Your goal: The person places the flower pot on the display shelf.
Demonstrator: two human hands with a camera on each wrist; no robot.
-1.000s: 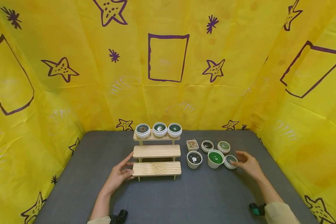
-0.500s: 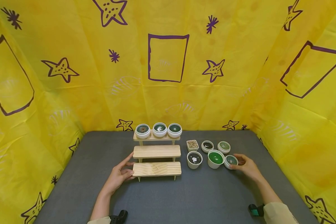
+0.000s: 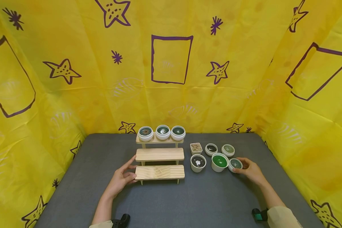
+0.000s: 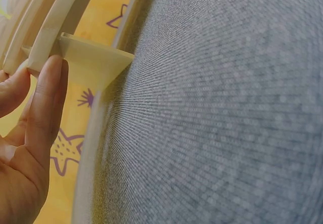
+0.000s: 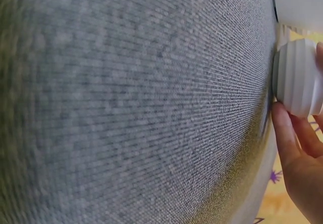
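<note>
A three-step wooden display stand (image 3: 159,172) stands left of the middle of the table. My left hand (image 3: 120,180) holds the left end of its lowest step; in the left wrist view the thumb and fingers pinch the step's edge (image 4: 49,32) beside a leg. On the right, my right hand (image 3: 252,171) grips a small round white pot (image 3: 234,168) with a grey-green top. The right wrist view shows that pot's ribbed side (image 5: 298,77) between thumb and fingers, its base at the grey surface.
Three white pots (image 3: 162,134) line the stand's top step. Close to the gripped pot are a green-filled cup (image 3: 220,167), a dark-filled cup (image 3: 197,167), two low pots (image 3: 227,153) and a square dish of pebbles (image 3: 196,148). Yellow printed cloth (image 3: 171,104) walls the table.
My right hand has come in leftward and its fingers have closed round the grey-green pot. The left hand and the stand have stayed where they were.
</note>
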